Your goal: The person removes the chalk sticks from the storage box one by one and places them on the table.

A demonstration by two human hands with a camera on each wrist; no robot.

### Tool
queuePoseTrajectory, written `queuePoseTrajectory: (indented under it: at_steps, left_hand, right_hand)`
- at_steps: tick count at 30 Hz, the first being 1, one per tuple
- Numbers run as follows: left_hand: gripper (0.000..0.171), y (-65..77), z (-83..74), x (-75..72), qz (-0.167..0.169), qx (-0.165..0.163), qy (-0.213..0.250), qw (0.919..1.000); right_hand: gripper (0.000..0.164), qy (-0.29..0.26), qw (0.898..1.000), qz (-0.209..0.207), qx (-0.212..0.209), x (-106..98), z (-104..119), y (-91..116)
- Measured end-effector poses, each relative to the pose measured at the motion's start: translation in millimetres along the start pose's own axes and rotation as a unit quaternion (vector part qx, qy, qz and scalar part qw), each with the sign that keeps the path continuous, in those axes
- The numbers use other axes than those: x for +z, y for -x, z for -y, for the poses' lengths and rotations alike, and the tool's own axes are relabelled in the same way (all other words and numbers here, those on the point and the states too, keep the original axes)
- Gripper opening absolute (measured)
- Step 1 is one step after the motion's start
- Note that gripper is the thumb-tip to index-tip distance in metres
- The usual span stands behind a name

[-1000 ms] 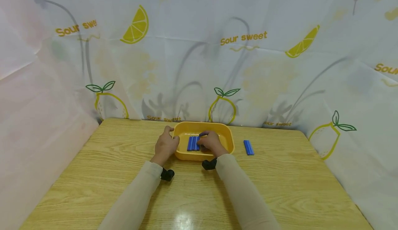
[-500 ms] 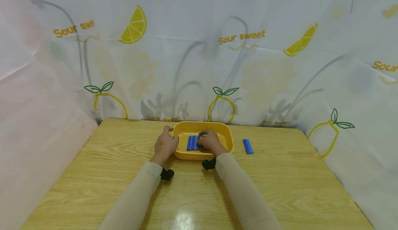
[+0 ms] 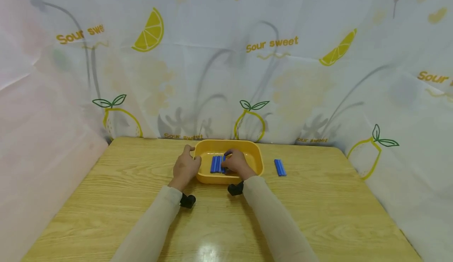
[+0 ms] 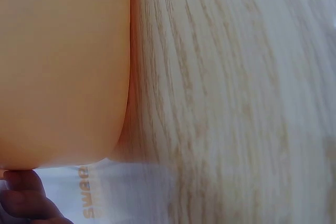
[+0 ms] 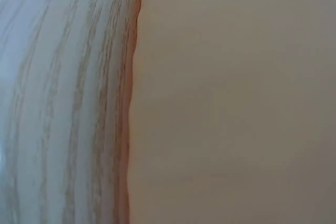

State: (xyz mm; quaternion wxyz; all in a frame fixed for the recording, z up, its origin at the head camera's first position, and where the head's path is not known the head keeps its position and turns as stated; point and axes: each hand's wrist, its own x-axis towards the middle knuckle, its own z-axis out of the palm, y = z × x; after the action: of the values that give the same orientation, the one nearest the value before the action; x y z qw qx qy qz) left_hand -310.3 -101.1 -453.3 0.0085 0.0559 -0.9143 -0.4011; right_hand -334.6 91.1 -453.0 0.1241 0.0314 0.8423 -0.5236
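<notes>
A yellow plastic tray [image 3: 255,148] stands near the table's back edge, with several blue sticks [image 3: 216,164] lying side by side in it. At its left end my left hand [image 3: 185,165] holds the rim, thumb toward the near side and fingers toward the back. My right hand [image 3: 236,163] reaches inside over the right wall and pinches a blue stick [image 3: 224,158] at the right of the row. The fingers partly cover that stick. Only the tray's outer wall [image 4: 63,66] and some left fingertips [image 4: 26,198] show in the left wrist view; the right wrist view holds the tray wall [image 5: 231,98].
To the right of the tray, a few more blue sticks [image 3: 280,167] lie together on the wooden table [image 3: 318,207]. A printed lemon curtain [image 3: 212,77] hangs right behind the back edge and along both sides.
The whole head view has shifted slightly. My right hand has edged a little left at the row of sticks. My left hand stays at the tray's left end.
</notes>
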Motion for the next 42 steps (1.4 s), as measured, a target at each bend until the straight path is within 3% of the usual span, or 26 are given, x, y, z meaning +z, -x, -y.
queuePoseTrajectory:
  at_steps: [26,42]
  left_hand:
    - [0.048,-5.1,0.8,-1.2,0.017,-0.006,0.001,0.9998]
    - [0.047,-2.4,1.8,-0.6,0.009,0.002,0.009,0.9999]
  right_hand:
    - [0.041,-0.007,1.000,-0.014,-0.016,0.9,1.3,-1.9]
    - [0.042,0.031,0.999,-0.013,-0.022,3.6,3.0,-5.4]
